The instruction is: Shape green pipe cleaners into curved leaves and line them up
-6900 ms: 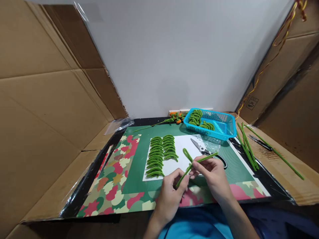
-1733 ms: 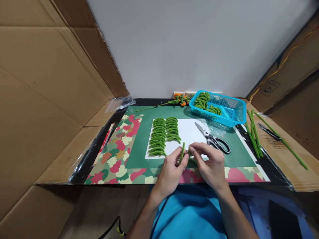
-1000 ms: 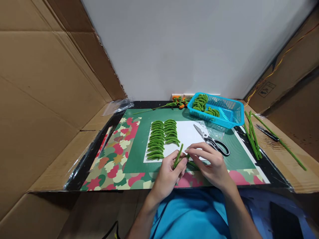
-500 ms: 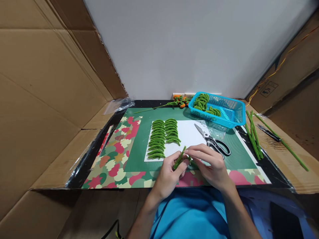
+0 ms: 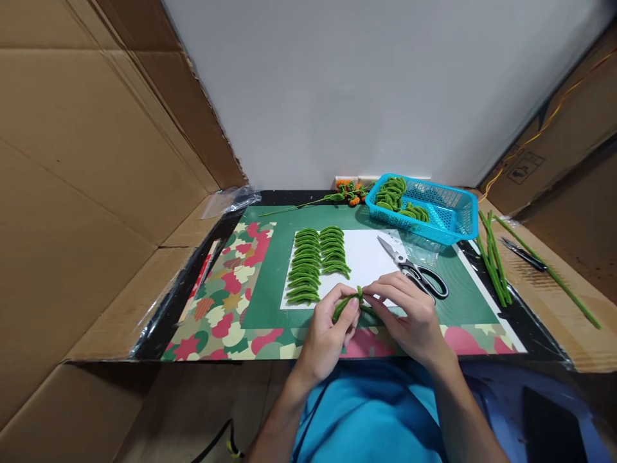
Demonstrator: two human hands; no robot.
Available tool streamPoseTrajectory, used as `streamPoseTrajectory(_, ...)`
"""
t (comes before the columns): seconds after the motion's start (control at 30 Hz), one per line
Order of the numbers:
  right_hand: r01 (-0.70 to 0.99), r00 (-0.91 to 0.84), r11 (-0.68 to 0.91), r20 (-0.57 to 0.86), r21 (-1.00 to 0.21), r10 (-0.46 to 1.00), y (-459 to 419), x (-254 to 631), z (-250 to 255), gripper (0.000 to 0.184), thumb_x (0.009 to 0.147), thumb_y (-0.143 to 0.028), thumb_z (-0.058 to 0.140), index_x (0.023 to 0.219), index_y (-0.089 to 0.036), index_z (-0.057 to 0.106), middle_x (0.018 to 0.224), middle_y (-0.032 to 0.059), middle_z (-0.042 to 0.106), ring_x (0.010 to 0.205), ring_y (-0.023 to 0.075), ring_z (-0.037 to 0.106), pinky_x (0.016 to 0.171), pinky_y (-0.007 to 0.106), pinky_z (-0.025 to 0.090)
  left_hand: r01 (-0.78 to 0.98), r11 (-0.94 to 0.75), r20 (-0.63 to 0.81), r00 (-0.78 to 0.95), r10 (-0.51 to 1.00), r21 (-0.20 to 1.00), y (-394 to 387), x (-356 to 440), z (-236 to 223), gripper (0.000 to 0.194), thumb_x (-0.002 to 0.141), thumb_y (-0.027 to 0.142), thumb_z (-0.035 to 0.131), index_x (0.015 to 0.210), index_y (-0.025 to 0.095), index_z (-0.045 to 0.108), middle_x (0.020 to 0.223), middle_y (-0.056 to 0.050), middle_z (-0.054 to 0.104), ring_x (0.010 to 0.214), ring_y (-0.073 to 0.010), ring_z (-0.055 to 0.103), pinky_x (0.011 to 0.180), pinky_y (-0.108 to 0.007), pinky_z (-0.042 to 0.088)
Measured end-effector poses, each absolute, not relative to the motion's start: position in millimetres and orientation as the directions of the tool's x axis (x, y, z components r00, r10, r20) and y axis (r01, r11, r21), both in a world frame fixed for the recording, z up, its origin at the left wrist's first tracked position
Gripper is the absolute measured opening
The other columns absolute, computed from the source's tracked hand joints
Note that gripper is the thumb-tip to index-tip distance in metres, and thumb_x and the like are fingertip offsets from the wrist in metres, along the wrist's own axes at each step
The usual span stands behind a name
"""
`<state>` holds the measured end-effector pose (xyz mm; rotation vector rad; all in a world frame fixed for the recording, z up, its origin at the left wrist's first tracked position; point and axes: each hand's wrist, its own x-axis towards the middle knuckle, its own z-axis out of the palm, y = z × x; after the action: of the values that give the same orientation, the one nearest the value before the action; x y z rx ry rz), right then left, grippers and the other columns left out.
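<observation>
Green stem [image 5: 342, 308] held between both hands above the mat [image 5: 270, 276]'s near edge, left hand [image 5: 332, 325] grip closed on it, right hand [image 5: 405, 308] grip pinched on its bent part, scissors [image 5: 409, 267] laid just beyond.

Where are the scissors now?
In the head view, the scissors lie right of centre, partly on the white paper, just beyond the right hand and nearer than the blue basket.

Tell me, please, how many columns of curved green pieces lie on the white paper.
2: the left column, along the paper's left edge, and the shorter right column, just beside it. The left hand and right hand hide parts of the near edge.
</observation>
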<state>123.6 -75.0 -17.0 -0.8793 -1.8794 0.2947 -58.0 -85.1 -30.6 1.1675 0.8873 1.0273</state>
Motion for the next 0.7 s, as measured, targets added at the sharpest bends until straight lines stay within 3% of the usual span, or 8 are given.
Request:
streamPoseTrajectory(0.27,0.402,-0.273,0.713,0.668,-0.575,0.692,-77.2,122.0,-23.4,0.020,0.101,-0.006,0.066,0.114,-0.020,0.073,0.092,0.0068,0.075,0.084,0.0212,0.069,0.073,0.033,0.056,-0.190,0.081,-0.032,0.247,0.969,0.978,-85.2,-59.2,-30.4,0.025,0.105,0.044,0.063,0.097,0.020,0.057,0.066,0.008,0.050,0.045,-0.0043,0.042,0.043,-0.017,0.029)
streamPoseTrajectory(0.47,0.383,-0.258,0.720,0.681,-0.580,0.686,-77.9,115.9,-23.3,0.023,0.101,-0.004,0.064,0.116,-0.019,0.072,0.090,0.0071,0.075,0.081,0.0205,0.069,0.071,0.033,0.056,-0.190,0.054,-0.019,0.182,0.983,0.980,-84.2,-58.0,-34.1,0.024,0.104,0.044,0.065,0.104,0.022,0.057,0.064,0.010,0.050,0.042,-0.0042,0.040,0.042,-0.016,0.031)
streamPoseTrajectory(0.7,0.452,-0.296,0.757,0.722,-0.471,0.626,-77.0,121.7,-29.2,0.036,0.096,0.001,0.063,0.124,-0.021,0.070,0.093,0.0073,0.078,0.083,0.0217,0.069,0.071,0.034,0.056,-0.162,0.063,-0.029,0.208,0.978,0.985,-83.3,-56.2,-35.8,0.026,0.104,0.045,0.065,0.101,0.021,0.057,0.066,0.009,0.052,0.043,-0.0036,0.040,0.041,-0.016,0.031)
